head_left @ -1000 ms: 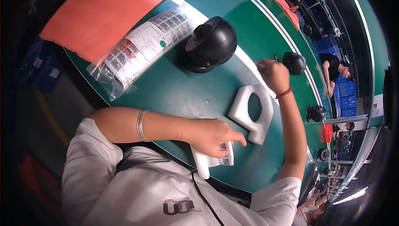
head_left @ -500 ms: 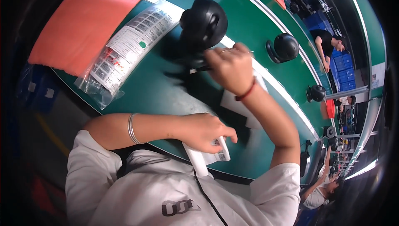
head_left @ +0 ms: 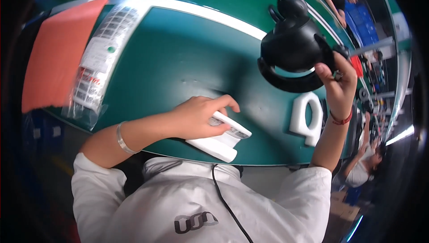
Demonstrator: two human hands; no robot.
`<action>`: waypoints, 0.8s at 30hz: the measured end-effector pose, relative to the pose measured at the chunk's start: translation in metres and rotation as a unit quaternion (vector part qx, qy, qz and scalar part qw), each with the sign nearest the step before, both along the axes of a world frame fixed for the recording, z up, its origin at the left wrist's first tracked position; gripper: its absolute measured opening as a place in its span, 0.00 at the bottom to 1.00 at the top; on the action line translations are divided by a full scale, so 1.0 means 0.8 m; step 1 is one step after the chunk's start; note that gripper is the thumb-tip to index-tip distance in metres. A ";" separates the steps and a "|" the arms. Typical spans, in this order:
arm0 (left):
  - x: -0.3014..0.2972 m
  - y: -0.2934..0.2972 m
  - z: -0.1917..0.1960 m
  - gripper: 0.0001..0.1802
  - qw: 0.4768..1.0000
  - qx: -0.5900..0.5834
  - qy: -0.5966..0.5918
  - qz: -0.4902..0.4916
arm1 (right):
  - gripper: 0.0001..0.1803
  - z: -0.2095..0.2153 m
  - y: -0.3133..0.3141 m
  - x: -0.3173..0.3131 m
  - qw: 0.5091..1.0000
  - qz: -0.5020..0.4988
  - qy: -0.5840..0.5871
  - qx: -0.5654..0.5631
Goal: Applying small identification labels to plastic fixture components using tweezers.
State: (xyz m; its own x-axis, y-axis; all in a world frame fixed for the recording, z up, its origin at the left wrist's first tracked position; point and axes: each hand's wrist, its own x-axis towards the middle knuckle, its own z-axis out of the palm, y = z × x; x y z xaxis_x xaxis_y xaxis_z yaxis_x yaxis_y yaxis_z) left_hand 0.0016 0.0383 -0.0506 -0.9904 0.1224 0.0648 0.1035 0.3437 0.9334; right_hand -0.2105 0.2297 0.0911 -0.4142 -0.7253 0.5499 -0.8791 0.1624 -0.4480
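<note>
Progress looks partial to me: my right hand (head_left: 340, 92) has its fingers clenched on the black round device (head_left: 295, 53), lifted clear above the green table (head_left: 178, 59), while the white foam cradle (head_left: 307, 118) below lies empty. My left hand (head_left: 196, 118) curls over a small white labelled box (head_left: 230, 127), pressing it onto a white foam block (head_left: 213, 145) at the near edge. Bagged paperwork (head_left: 96, 64) and an orange sheet (head_left: 56, 50) lie well apart to the left; nothing blocks the cradle.

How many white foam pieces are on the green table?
2: one white foam block under the left hand at the near edge, and one foam ring piece below the right hand. Others may be hidden.
</note>
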 end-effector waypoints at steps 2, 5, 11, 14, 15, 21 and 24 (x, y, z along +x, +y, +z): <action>0.005 0.000 0.003 0.19 1.000 0.005 -0.002 0.001 | 0.18 0.011 0.028 -0.001 0.999 -0.047 -0.005 0.004; 0.007 0.001 0.015 0.17 1.000 0.004 -0.002 0.008 | 0.14 0.023 0.087 -0.007 0.991 -0.130 -0.027 0.004; 0.009 0.006 0.018 0.16 1.000 -0.012 -0.008 0.005 | 0.21 0.018 0.178 -0.013 0.965 -0.166 0.082 0.186; 0.007 0.006 0.014 0.16 1.000 -0.015 0.005 0.000 | 0.22 -0.013 0.194 -0.010 0.961 -0.179 -0.045 0.205; 0.007 0.006 0.015 0.16 1.000 -0.013 -0.002 0.004 | 0.20 -0.038 0.197 -0.012 0.964 -0.200 -0.105 0.138; 0.008 0.006 0.020 0.18 0.999 0.020 -0.022 0.022 | 0.08 -0.095 0.175 -0.063 0.961 -0.136 -0.236 -0.041; 0.006 0.007 0.011 0.21 0.996 0.074 -0.039 0.040 | 0.12 -0.105 0.116 -0.060 0.967 -0.044 -0.246 -0.054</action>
